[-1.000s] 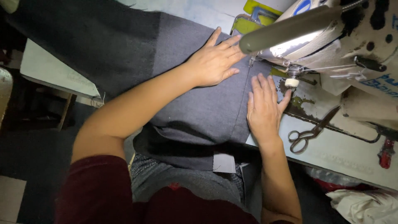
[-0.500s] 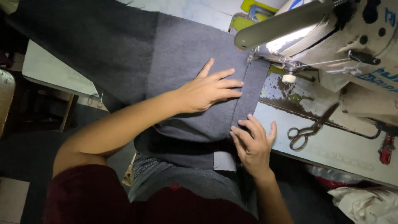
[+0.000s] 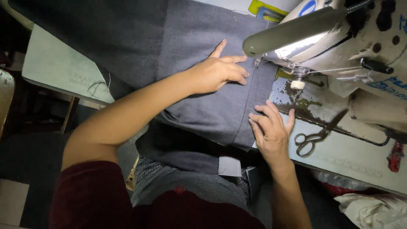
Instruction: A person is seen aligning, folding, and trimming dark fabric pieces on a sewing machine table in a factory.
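Under the sewing machine [image 3: 339, 46], the left hand [image 3: 218, 72] now presses flat on grey fabric [image 3: 212, 110] — the right hand [image 3: 271, 131], open, has slid back to its near edge.

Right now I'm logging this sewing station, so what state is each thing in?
Grey fabric: spread flat under the machine, front edge hanging off the table.
Left hand: flat on the fabric.
Right hand: fingers pressing the fabric's edge.
Machine lamp: lit.
Scissors: lying closed on the table.
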